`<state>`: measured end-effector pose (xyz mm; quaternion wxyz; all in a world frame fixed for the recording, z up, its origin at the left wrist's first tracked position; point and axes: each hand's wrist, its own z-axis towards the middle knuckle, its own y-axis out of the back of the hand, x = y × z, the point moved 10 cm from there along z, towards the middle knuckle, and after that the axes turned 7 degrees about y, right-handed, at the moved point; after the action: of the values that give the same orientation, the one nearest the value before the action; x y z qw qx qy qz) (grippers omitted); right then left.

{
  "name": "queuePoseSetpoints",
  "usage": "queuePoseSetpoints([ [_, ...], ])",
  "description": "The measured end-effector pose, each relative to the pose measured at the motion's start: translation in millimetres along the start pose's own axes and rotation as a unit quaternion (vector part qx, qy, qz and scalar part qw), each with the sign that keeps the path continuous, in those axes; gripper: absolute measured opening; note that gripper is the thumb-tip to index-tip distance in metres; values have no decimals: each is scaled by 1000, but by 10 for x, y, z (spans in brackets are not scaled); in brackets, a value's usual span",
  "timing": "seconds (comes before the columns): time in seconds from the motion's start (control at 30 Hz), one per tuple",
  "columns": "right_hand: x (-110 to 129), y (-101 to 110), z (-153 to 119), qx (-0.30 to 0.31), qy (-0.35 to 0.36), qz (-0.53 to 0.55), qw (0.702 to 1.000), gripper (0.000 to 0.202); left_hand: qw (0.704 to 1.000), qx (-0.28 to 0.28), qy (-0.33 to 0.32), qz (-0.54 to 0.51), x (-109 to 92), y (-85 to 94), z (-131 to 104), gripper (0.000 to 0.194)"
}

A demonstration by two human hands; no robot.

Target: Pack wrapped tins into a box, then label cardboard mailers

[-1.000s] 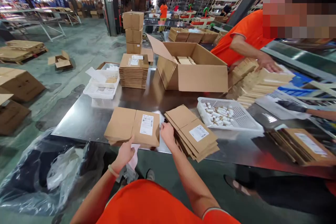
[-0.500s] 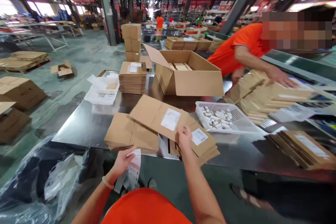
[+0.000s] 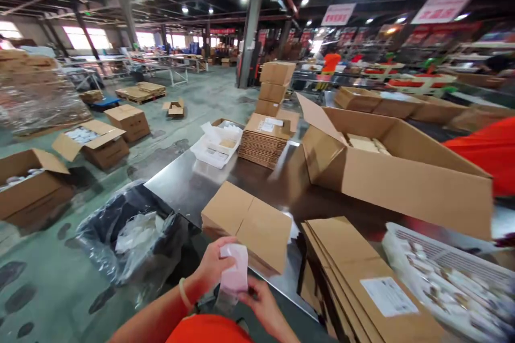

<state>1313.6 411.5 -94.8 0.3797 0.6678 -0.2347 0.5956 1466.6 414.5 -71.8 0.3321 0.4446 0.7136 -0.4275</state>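
My left hand (image 3: 214, 263) is closed on a pale pinkish-white paper strip (image 3: 235, 273), thumb across its front. At the strip's lower right edge, the fingers of my right hand (image 3: 260, 300) pinch the same paper. Clear or whitish material dangles below it, partly hidden. Just beyond my hands lies a stack of flat folded cartons (image 3: 251, 222) at the table edge. To the right, another stack of flat cartons (image 3: 362, 262) carries a white printed label (image 3: 389, 296) on its top piece.
A large open carton (image 3: 410, 182) stands on the metal table (image 3: 189, 179). Near it are a white basket of small bottle-like items (image 3: 450, 284), a white tray (image 3: 215, 147) and a tall carton stack (image 3: 263, 142). A bag-lined bin (image 3: 139, 241) stands left; a person's orange sleeve (image 3: 486, 153) shows right.
My right hand has let go of the labelled flat carton, which lies on the right stack, and has come to the paper in my left hand. The view has turned left.
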Motion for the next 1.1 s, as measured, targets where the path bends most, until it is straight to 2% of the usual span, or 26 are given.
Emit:
queuePoseSetpoints([
  [0.03,-54,-156,36,8,-15,35,999,42,998,-47,3,-33,-10,139,39,68],
  [0.07,-100,-207,64,-10,-31,62,998,44,994,-91,12,-65,14,279,66,71],
  [0.1,-136,-192,88,-42,-45,90,994,46,988,-120,29,-97,74,388,81,75],
  [0.13,-157,-136,112,-78,-54,112,989,47,983,-126,51,-123,162,441,92,80],
  [0.2,-162,-1,171,-137,-62,143,978,54,983,-74,91,-144,360,372,98,89],
  [0.27,-131,79,244,-159,-63,159,972,60,990,1,92,-110,495,197,71,94],
  [0.3,-113,99,276,-160,-65,161,972,59,993,20,82,-81,538,132,49,90],
  [0.37,-84,125,313,-155,-76,154,973,53,997,18,66,-30,577,72,11,73],
  [0.43,-42,158,313,-144,-87,132,977,49,998,1,64,4,547,54,-12,56],
  [0.5,24,229,281,-142,-91,101,980,48,997,3,63,45,442,18,-6,49],
  [0.6,157,400,200,-182,-75,55,979,45,989,11,49,138,238,-62,74,42],
  [0.7,236,509,140,-222,-57,40,973,37,966,-2,29,258,85,-146,171,41],
  [0.8,181,548,131,-245,-54,77,965,34,932,11,-10,361,-35,-302,206,38],
  [0.9,87,584,135,-254,-50,105,960,36,925,21,-22,378,-86,-405,204,37],
  [1.0,55,649,97,-276,-39,70,958,28,935,8,-19,355,-110,-429,205,36],
  [1.1,132,697,22,-307,-7,19,952,23,944,0,-11,329,-97,-438,215,35],
])
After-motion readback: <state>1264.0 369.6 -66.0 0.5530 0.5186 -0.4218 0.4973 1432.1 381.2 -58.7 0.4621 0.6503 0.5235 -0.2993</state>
